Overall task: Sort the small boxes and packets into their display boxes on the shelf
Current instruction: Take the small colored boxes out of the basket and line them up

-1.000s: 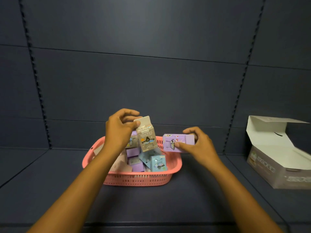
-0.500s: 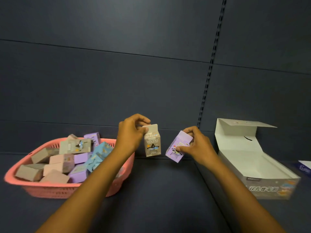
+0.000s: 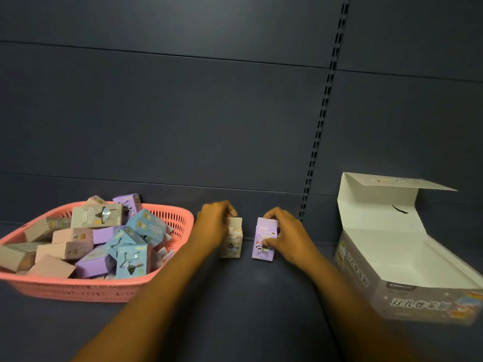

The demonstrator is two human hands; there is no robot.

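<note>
Nearest us on the dark shelf deck (image 3: pixel 235 309), our two forearms reach forward. Our left hand (image 3: pixel 213 226) grips a small beige carton-shaped box (image 3: pixel 232 242), standing upright on the deck. Just beside it, our right hand (image 3: pixel 286 235) curls round a small lilac carton-shaped box (image 3: pixel 264 240), also upright; the two boxes stand close, not touching. To the left, a pink perforated plastic basket (image 3: pixel 180 218) holds a jumble of beige, pink, lilac and pale blue boxes. To the right sits an open grey cardboard display box (image 3: pixel 418 301), lid raised. Behind, dark slotted back panels (image 3: pixel 183 113).
</note>
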